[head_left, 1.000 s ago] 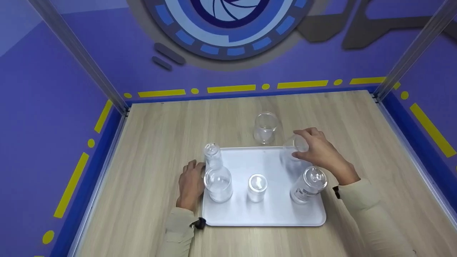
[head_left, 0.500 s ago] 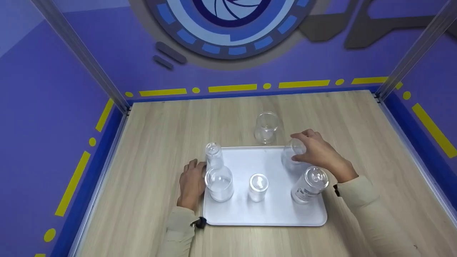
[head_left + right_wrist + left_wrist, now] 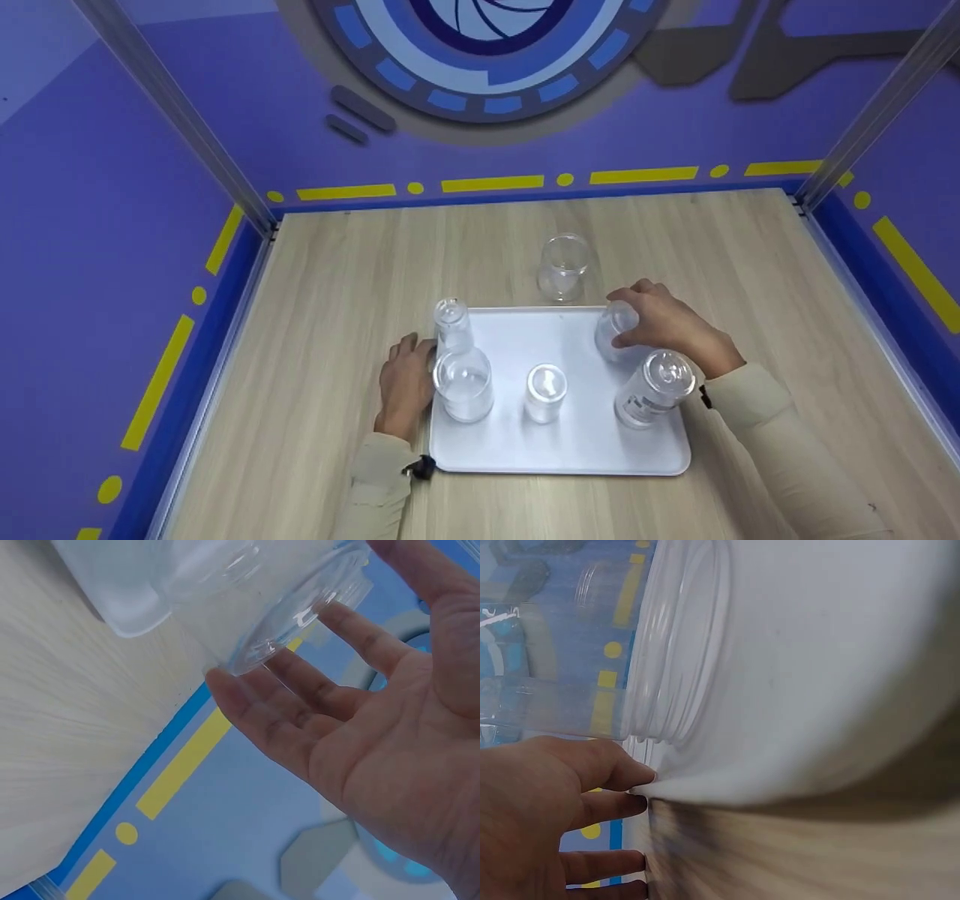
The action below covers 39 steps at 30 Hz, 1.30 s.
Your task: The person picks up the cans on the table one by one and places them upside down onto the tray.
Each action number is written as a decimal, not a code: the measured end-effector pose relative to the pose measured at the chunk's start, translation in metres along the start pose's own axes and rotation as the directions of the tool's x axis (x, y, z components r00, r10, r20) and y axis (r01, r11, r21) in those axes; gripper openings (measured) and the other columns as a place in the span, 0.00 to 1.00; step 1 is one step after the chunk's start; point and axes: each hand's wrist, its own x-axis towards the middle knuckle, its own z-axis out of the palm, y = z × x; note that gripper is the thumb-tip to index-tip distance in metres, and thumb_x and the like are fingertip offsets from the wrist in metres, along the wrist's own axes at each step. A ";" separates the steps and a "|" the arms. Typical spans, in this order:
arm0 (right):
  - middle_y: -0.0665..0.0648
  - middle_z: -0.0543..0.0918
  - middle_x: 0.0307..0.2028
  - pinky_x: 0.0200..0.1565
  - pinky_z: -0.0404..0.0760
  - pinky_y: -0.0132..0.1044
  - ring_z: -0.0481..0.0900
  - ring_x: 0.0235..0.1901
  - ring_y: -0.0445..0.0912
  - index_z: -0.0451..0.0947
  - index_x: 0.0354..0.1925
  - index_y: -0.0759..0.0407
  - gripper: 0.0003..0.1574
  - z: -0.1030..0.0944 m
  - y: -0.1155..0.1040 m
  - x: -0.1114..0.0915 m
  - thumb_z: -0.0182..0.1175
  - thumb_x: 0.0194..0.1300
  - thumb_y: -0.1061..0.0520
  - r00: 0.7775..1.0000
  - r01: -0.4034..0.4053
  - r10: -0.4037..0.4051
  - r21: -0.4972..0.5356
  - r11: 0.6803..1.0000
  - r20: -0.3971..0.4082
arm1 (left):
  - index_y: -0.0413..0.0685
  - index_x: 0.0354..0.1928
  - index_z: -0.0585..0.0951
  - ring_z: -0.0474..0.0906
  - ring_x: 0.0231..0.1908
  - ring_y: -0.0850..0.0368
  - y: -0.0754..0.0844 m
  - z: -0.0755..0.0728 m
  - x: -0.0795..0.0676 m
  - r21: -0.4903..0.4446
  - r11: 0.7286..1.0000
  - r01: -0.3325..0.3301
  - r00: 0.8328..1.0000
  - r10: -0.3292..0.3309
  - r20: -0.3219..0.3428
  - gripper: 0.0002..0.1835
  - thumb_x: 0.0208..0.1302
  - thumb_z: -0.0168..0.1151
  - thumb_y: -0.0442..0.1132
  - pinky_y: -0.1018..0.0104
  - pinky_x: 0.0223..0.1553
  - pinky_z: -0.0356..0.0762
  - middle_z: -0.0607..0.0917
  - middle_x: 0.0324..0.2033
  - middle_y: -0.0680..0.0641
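My right hand (image 3: 664, 326) holds a clear cup (image 3: 615, 324) at the far right corner of the white tray (image 3: 495, 457). In the right wrist view, the fingers (image 3: 262, 705) curl round the cup's rounded end (image 3: 300, 615). Whether its lower end touches the tray is hard to tell. At the tray's left edge, my left hand (image 3: 405, 382) pinches the rim between thumb and forefinger, as the left wrist view shows. Right beside it stands a wide clear jar (image 3: 465, 390), its threaded mouth (image 3: 679, 637) down on the tray.
Also on the tray are a slim clear container (image 3: 452, 326) at the far left, a small one (image 3: 544, 394) in the middle and a tall labelled one (image 3: 654, 390) at the right. Another clear container (image 3: 562, 266) stands behind it on the wooden table (image 3: 360, 262). Purple walls (image 3: 480, 150) enclose the table.
My right hand has brought the clear cup slightly down and nearer, lower over the tray's far right corner. The left hand stays at the tray's rim. The view has shifted slightly.
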 end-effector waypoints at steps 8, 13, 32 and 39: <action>0.71 0.76 0.58 0.56 0.78 0.67 0.73 0.59 0.69 0.78 0.67 0.64 0.47 0.003 0.002 0.002 0.84 0.51 0.56 1.000 0.009 -0.009 -0.019 1.000 0.002 | 0.45 0.62 0.85 0.72 0.67 0.33 -0.001 0.000 0.000 -0.005 1.000 -0.009 1.000 0.008 -0.011 0.20 0.73 0.65 0.44 0.36 0.61 0.76 0.76 0.68 0.31; 0.71 0.77 0.57 0.56 0.78 0.65 0.73 0.58 0.68 0.78 0.67 0.65 0.47 0.005 0.004 0.002 0.84 0.50 0.57 1.000 0.016 -0.016 -0.020 1.000 0.001 | 0.45 0.61 0.86 0.73 0.66 0.32 -0.002 0.001 -0.001 0.008 1.000 -0.028 0.999 0.029 -0.034 0.19 0.72 0.65 0.43 0.35 0.58 0.78 0.77 0.67 0.31; 0.69 0.78 0.57 0.56 0.78 0.65 0.72 0.58 0.66 0.81 0.65 0.62 0.47 0.008 0.008 0.005 0.85 0.46 0.57 0.999 0.054 -0.054 -0.015 0.998 0.000 | 0.47 0.63 0.85 0.72 0.68 0.33 -0.002 0.003 -0.001 0.003 1.000 0.003 1.000 -0.003 -0.013 0.20 0.73 0.64 0.44 0.36 0.61 0.76 0.75 0.69 0.32; 0.70 0.78 0.56 0.56 0.78 0.65 0.72 0.57 0.67 0.81 0.64 0.61 0.46 0.007 0.009 0.005 0.85 0.46 0.57 0.997 0.079 -0.078 -0.025 0.997 0.016 | 0.47 0.62 0.85 0.72 0.67 0.33 -0.001 0.003 -0.001 -0.005 1.000 0.001 1.000 -0.002 -0.023 0.20 0.72 0.65 0.43 0.35 0.61 0.75 0.76 0.68 0.32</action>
